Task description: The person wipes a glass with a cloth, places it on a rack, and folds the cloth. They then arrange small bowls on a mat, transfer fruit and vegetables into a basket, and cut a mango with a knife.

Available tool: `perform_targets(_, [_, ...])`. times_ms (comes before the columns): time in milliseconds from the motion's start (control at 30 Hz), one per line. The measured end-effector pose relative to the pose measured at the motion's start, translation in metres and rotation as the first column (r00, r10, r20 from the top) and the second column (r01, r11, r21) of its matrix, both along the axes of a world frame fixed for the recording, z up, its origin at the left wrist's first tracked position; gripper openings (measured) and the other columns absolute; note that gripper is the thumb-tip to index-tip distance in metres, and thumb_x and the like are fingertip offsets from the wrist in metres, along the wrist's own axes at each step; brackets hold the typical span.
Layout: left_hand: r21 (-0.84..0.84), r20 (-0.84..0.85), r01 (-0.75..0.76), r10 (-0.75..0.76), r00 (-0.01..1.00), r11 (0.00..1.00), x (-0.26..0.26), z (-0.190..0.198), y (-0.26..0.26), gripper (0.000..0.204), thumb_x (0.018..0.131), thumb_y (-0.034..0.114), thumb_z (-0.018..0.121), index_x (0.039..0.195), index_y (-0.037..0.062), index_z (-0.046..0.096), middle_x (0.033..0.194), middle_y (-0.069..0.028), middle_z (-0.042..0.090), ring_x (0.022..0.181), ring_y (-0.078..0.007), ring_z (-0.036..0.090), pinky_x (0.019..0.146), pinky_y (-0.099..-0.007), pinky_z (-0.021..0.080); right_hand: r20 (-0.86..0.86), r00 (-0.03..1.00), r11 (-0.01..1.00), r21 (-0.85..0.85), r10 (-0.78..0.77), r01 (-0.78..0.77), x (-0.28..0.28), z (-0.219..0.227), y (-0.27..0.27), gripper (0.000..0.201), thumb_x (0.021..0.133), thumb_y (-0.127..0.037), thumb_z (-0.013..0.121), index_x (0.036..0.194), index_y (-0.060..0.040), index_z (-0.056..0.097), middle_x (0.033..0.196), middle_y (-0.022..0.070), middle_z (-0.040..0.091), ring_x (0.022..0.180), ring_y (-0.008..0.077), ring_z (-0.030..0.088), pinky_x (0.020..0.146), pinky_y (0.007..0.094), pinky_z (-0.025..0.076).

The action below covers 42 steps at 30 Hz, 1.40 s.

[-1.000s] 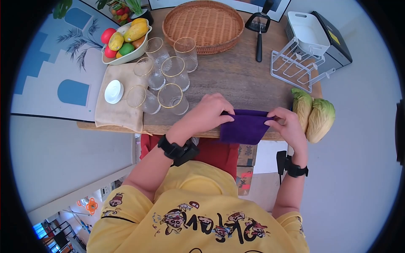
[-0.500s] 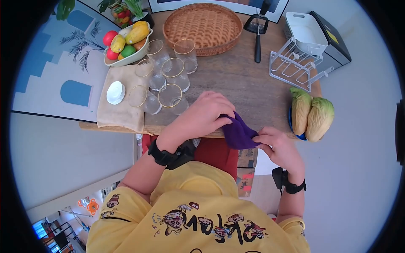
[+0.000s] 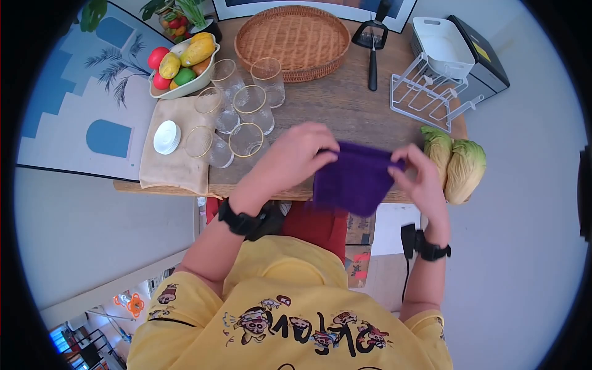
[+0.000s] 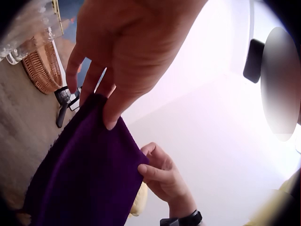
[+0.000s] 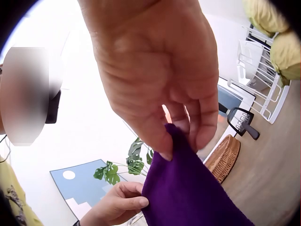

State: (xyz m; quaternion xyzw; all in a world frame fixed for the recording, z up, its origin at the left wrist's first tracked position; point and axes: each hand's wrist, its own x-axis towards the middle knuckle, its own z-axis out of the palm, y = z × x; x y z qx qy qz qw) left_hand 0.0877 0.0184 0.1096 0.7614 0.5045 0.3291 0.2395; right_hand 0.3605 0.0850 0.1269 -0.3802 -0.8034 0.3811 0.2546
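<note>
A purple cloth (image 3: 351, 182) hangs between both hands over the front edge of the table, spread fairly flat and slightly blurred. My left hand (image 3: 299, 154) pinches its upper left corner between thumb and fingers. At the upper right corner, my right hand (image 3: 422, 182) pinches it the same way. In the left wrist view the cloth (image 4: 89, 165) drops from the thumb and fingertips. The right wrist view has the cloth (image 5: 188, 188) gathered to a point between the right thumb and fingers.
Several gold-rimmed glasses (image 3: 251, 102) stand left of the hands, near white lids (image 3: 166, 137) on a beige cloth (image 3: 176, 166). Behind are a fruit bowl (image 3: 203, 83) and wicker tray (image 3: 293, 43). Rightward are a spatula (image 3: 373, 68), white rack (image 3: 425, 102) and cabbages (image 3: 465, 172).
The right hand first dropped, leaving the purple cloth slack and bunched, then rose again. The cloth is now spread wider and hangs larger between the hands, both still pinching it.
</note>
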Motion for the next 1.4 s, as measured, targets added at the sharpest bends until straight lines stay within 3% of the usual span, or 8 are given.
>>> perform_targets(167, [0.475, -0.088, -0.261, 0.340, 0.936, 0.840, 0.005, 0.011, 0.033, 0.027, 0.082, 0.007, 0.071, 0.109, 0.0077, 0.067, 0.098, -0.0085, 0.062, 0.097, -0.0296, 0.060, 0.086, -0.0417, 0.048, -0.179, 0.955, 0.941, 0.203, -0.237, 0.271, -0.037, -0.001, 0.040, 0.032, 0.078, 0.004, 0.072, 0.108, -0.0036, 0.062, 0.092, 0.0085, 0.063, 0.083, 0.0213, 0.059, 0.078, 0.0320, 0.048])
perform_targets(267, [0.450, -0.255, -0.282, 0.425, 0.869, 0.847, 0.009, 0.000, 0.036, 0.031, 0.081, 0.003, 0.067, 0.111, 0.0104, 0.065, 0.099, -0.0074, 0.060, 0.099, -0.0278, 0.058, 0.087, -0.0406, 0.045, -0.058, 0.984, 0.864, 0.471, -0.170, 0.177, -0.038, -0.026, 0.058, 0.033, 0.076, 0.006, 0.069, 0.107, -0.0038, 0.062, 0.097, 0.0116, 0.064, 0.092, 0.0289, 0.061, 0.082, 0.0361, 0.049])
perform_targets(400, [0.416, -0.397, -0.277, 0.447, 0.802, 0.866, 0.011, -0.066, 0.027, 0.033, 0.079, 0.002, 0.063, 0.111, 0.0118, 0.063, 0.099, -0.0066, 0.058, 0.100, -0.0254, 0.056, 0.087, -0.0389, 0.043, 0.118, 0.986, 0.906, 0.420, -0.115, 0.056, -0.039, -0.079, 0.045, 0.029, 0.074, 0.008, 0.065, 0.100, -0.0039, 0.061, 0.101, 0.0139, 0.062, 0.103, 0.0357, 0.057, 0.088, 0.0430, 0.049])
perform_targets(700, [0.152, -0.624, -0.187, 0.241, 0.743, 0.971, 0.019, -0.106, -0.030, 0.025, 0.080, 0.010, 0.062, 0.105, 0.0084, 0.061, 0.101, -0.0063, 0.057, 0.102, -0.0246, 0.056, 0.087, -0.0387, 0.043, 0.336, 0.942, 0.959, 0.269, -0.003, -0.093, -0.032, -0.107, -0.001, 0.027, 0.075, 0.005, 0.070, 0.100, -0.0048, 0.062, 0.105, 0.0112, 0.060, 0.103, 0.0340, 0.057, 0.090, 0.0444, 0.049])
perform_targets(1133, [-0.011, -0.556, -0.012, 0.004, 0.831, 1.000, 0.011, -0.115, -0.062, 0.080, 0.083, 0.034, 0.073, 0.150, 0.0086, 0.038, 0.159, -0.0092, 0.032, 0.149, -0.0268, 0.026, 0.119, -0.0520, 0.026, 0.556, 0.825, 0.896, 0.311, 0.098, -0.316, -0.080, -0.099, -0.017, 0.054, 0.085, -0.012, 0.069, 0.137, -0.0123, 0.054, 0.145, 0.0152, 0.050, 0.135, 0.0348, 0.045, 0.111, 0.0454, 0.039])
perform_targets(1233, [0.017, -0.535, 0.014, -0.002, 0.845, 1.000, 0.006, -0.117, -0.063, 0.073, 0.084, 0.033, 0.072, 0.147, 0.0099, 0.043, 0.153, -0.0081, 0.039, 0.148, -0.0261, 0.027, 0.119, -0.0519, 0.026, 0.152, 0.982, 0.989, 0.071, 0.116, -0.128, -0.117, -0.067, -0.026, 0.060, 0.081, -0.009, 0.073, 0.137, -0.0055, 0.053, 0.139, 0.0203, 0.054, 0.129, 0.0394, 0.050, 0.106, 0.0424, 0.043])
perform_targets(1367, [-0.017, -0.266, 0.009, -0.013, 0.964, 1.000, 0.000, -0.138, -0.058, 0.060, 0.095, 0.031, 0.058, 0.149, 0.0114, 0.041, 0.155, -0.0115, 0.041, 0.145, -0.0295, 0.035, 0.120, -0.0540, 0.021, -0.135, 0.966, 0.933, -0.261, 0.220, -0.249, -0.172, -0.075, -0.046, 0.079, 0.077, -0.013, 0.079, 0.144, -0.0011, 0.040, 0.144, 0.0218, 0.048, 0.134, 0.0382, 0.048, 0.107, 0.0419, 0.043])
perform_targets(1400, [-0.013, -0.269, 0.004, -0.008, 0.963, 1.000, -0.001, -0.146, -0.059, 0.060, 0.095, 0.031, 0.058, 0.149, 0.0114, 0.041, 0.155, -0.0115, 0.041, 0.145, -0.0295, 0.035, 0.120, -0.0540, 0.021, -0.110, 0.969, 0.962, -0.137, 0.221, -0.235, -0.185, -0.081, -0.050, 0.085, 0.076, -0.015, 0.081, 0.146, -0.0010, 0.036, 0.145, 0.0230, 0.047, 0.135, 0.0382, 0.047, 0.107, 0.0419, 0.042])
